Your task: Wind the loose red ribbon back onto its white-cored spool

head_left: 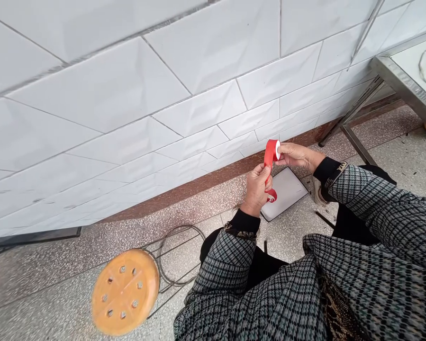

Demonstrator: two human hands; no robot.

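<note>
A roll of red tape [271,148] with a white core is held up in front of the tiled wall. My right hand [294,155] grips the roll from its right side, thumb at the core. From the roll a red strip runs down to my left hand [258,183], which pinches it between thumb and fingers. The strip's loose end [272,194] curls below my left fingers. Beneath both hands, a flat pale rectangular panel [285,192] with a dark edge lies on the floor.
An orange round stool seat [125,291] with metal legs lies tipped over at the lower left. A metal-framed table [399,76] stands at the right. White tiles [213,109] cover the wall ahead. A dark flat object [35,237] sits at its foot on the left.
</note>
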